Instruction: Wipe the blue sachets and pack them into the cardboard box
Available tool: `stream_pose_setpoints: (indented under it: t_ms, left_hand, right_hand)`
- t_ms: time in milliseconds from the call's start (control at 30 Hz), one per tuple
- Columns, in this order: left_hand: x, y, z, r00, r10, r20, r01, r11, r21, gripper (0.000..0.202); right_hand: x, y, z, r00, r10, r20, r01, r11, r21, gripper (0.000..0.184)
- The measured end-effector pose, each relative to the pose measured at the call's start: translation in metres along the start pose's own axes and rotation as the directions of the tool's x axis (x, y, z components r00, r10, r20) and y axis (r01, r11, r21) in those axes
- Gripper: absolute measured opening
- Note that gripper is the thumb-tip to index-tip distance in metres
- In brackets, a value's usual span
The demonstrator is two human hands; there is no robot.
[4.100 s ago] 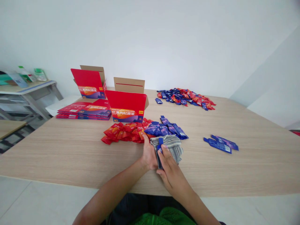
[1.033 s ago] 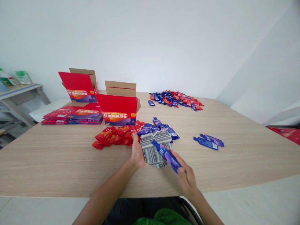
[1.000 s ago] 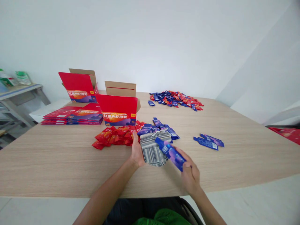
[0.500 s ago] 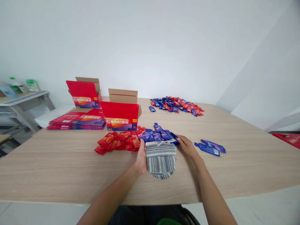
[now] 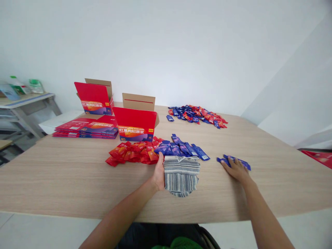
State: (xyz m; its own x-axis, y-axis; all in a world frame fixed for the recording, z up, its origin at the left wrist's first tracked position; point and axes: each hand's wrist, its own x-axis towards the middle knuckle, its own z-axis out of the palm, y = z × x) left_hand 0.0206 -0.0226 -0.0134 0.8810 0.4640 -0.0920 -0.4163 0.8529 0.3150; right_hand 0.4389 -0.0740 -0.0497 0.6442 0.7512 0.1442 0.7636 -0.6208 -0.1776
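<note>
Separating striped cloth [image 5: 181, 175] and red box [image 5: 136, 125], sachets [image 5: 141, 152] lie heaped.

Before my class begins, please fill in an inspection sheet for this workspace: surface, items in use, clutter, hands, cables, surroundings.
Surface: table, pale wood-grain top.
Items in use: striped cloth lying in front of a red sachet pile and a blue sachet pile; blue sachets apart to the right.
Clutter: mixed sachet heap at the back; two open red boxes and stacked flat cartons at left.
Hands: left hand at the cloth's left edge, grip unclear; right hand over the separate blue sachets.
Cables: nothing seen.
Surroundings: white wall behind; side desk at far left.
</note>
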Motion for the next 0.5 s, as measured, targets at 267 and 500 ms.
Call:
stream_pose_setpoints:
  t_ms: [267, 500]
  left_hand:
    - [-0.001, 0.001, 0.004, 1.000, 0.009, -0.018, -0.008, 1.000, 0.018, 0.104]
    - [-0.002, 0.001, 0.004, 0.999, -0.012, -0.047, 0.014, 0.999, 0.044, 0.105]
  right_hand:
    - [-0.087, -0.034, 0.017, 0.995, -0.083, -0.056, 0.067, 0.968, -0.242, 0.068]
    - [-0.163, -0.089, -0.002, 0.942, -0.315, -0.117, 0.281, 0.929, -0.240, 0.052]
